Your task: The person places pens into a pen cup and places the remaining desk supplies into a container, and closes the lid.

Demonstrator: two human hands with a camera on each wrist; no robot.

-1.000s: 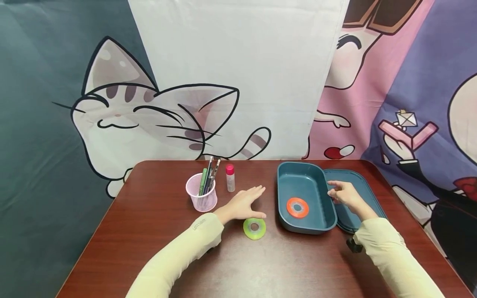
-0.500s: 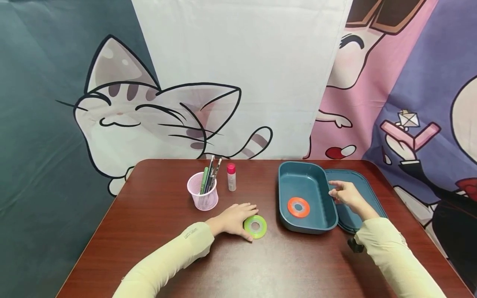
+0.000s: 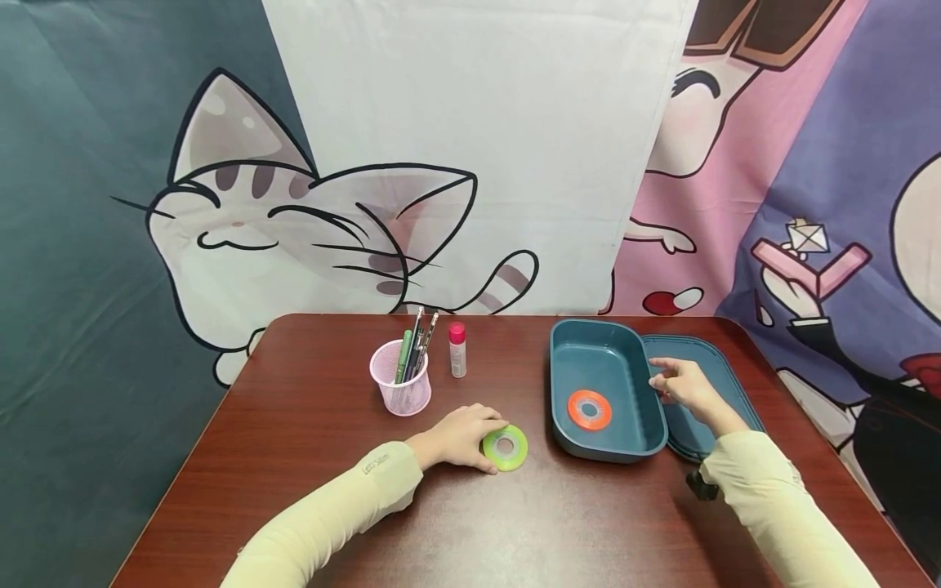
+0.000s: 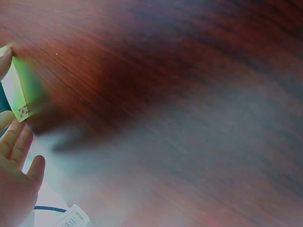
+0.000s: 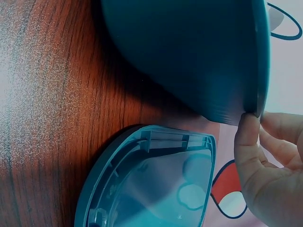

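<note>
Two hands at work over a table (image 3: 573,523). Left hand (image 3: 459,438): thumb on the near side of a green tape roll (image 3: 517,452), fingers on its far side, spread just enough to span the roll and gripping its left part. Whether it is clear of the wood: cannot tell. Right hand (image 3: 687,385): fingers nearly closed, thumb and forefinger pinching the rim of a blue box (image 3: 595,363).

Right of the left fingers, apart from them: the box, an orange tape roll (image 3: 590,425) flat on its floor. Beyond the left fingers: pen cup (image 3: 404,400) and glue stick (image 3: 457,359). Below the right fingers: lid (image 3: 709,363).

Judgement on technique: left thumb and fingertips should bear evenly on opposite edges; a shallow ring may flip under lopsided pressure, so a light squeeze seems enough. Right fingers need only steady the rim; a hard pull could drag or tip the box.
</note>
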